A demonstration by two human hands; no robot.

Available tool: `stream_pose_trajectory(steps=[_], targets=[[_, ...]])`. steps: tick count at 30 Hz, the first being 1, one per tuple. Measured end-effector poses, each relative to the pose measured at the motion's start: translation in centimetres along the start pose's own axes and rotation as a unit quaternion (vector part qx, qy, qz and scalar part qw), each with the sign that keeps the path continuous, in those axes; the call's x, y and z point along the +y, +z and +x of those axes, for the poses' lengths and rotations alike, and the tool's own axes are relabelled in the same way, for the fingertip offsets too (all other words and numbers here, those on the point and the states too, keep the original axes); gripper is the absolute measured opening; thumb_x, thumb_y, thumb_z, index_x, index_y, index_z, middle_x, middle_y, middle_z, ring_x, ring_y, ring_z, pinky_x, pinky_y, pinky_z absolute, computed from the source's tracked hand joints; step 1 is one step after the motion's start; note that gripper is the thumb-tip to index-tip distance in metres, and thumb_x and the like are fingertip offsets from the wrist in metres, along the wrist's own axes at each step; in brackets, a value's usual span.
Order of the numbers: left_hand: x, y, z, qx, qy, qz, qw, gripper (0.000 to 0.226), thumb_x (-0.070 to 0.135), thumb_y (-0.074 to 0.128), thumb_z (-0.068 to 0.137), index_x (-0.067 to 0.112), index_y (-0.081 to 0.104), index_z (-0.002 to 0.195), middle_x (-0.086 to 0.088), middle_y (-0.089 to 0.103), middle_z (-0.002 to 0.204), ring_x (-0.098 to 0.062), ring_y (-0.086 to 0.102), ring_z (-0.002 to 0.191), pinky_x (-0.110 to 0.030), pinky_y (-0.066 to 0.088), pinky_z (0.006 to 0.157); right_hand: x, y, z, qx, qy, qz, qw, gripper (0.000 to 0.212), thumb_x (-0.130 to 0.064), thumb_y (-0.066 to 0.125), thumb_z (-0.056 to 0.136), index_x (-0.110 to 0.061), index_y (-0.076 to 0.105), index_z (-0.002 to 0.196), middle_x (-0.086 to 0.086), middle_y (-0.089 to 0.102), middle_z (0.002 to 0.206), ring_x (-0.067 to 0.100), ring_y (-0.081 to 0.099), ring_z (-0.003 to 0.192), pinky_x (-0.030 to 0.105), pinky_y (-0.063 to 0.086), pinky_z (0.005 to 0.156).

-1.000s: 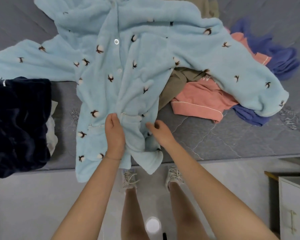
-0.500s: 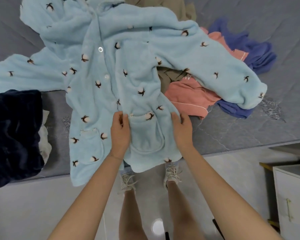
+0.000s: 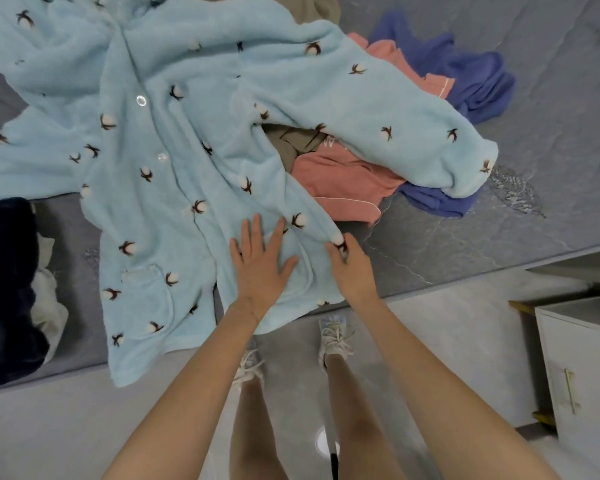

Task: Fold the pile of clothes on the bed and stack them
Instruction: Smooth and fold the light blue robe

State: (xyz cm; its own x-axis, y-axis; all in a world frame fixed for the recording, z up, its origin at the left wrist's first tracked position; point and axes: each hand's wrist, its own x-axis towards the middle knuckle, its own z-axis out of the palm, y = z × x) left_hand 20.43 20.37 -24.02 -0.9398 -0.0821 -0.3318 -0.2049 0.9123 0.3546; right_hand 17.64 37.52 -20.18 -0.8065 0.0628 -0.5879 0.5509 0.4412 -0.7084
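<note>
Right grip (image 3: pixel 352 268) pinches the front edge of the light blue fleece robe (image 3: pixel 174 161), fingers curled round the cloth by a cotton-boll print, likely to draw that panel out straight. Left grip (image 3: pixel 260 268) lies flat and spread on the same panel just beside it, holding nothing, seemingly pinning and smoothing the cloth. The robe sprawls front-up across the near side of the bed (image 3: pixel 499 244), its hem hanging over the edge, one sleeve draped over the unfolded pile: a pink garment (image 3: pixel 340 181), a purple-blue one (image 3: pixel 465 74), an olive one (image 3: pixel 291 143). It looks thick, fluffy, snap-fronted, patch-pocketed, and not yet folded
</note>
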Motion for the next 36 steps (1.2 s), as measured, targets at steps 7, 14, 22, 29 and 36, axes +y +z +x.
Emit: stream_pose_trajectory(steps=[7,14,22,29,36], targets=[[2.0,0.8,0.2,-0.048,-0.008,-0.055,0.997,0.077,0.072,0.027,0.086,0.040,0.012,0.154,-0.002,-0.002,0.165,-0.023,-0.006,0.151,-0.056,-0.002,0.118,1.8,-1.9,0.5,0.058,0.034,-0.020,0.998,0.027,-0.031,0.055,0.098,-0.015,0.044,0.079,-0.008,0.049,0.067,0.010,0.049,0.064,0.032,0.038,0.064],[1.3,2.0,-0.7,-0.030,0.018,-0.013,0.999,0.072,0.065,0.031,0.092,0.034,0.018,0.156,-0.009,0.001,0.165,-0.027,-0.005,0.151,-0.055,-0.004,0.120,3.0,-2.0,1.7,0.028,-0.014,-0.154,0.988,0.049,-0.036,0.066,0.090,-0.016,0.052,0.132,0.009,0.056,0.128,0.029,0.048,0.120,0.046,0.044,0.097],[-2.4,1.1,-4.9,0.138,-0.072,-0.025,0.987,0.048,0.025,0.051,0.093,0.011,0.040,0.137,-0.020,0.039,0.141,-0.035,0.034,0.130,-0.055,0.029,0.110,0.6,1.7,-0.4,0.023,-0.190,-0.265,0.945,0.063,-0.048,0.053,0.086,-0.012,0.052,0.137,0.017,0.049,0.139,0.037,0.044,0.129,0.052,0.040,0.105],[-10.0,1.1,-10.0,0.160,-0.161,0.079,0.971,0.041,0.011,0.058,0.088,0.006,0.046,0.127,-0.021,0.051,0.133,-0.037,0.044,0.121,-0.056,0.029,0.104,-0.4,7.0,-3.2,-0.064,-0.191,-0.282,0.938,0.061,-0.035,0.065,0.087,-0.014,0.048,0.142,0.018,0.041,0.147,0.039,0.034,0.138,0.051,0.031,0.111],[-14.5,-0.8,-10.6,0.158,-0.094,0.038,0.982,0.024,0.006,0.069,0.080,0.010,0.064,0.103,-0.012,0.061,0.117,-0.029,0.046,0.109,-0.044,0.028,0.098,-0.2,10.8,-5.0,-0.133,-0.190,-0.333,0.914,0.063,-0.033,0.064,0.092,-0.016,0.040,0.147,0.013,0.035,0.153,0.033,0.027,0.142,0.045,0.023,0.116]])
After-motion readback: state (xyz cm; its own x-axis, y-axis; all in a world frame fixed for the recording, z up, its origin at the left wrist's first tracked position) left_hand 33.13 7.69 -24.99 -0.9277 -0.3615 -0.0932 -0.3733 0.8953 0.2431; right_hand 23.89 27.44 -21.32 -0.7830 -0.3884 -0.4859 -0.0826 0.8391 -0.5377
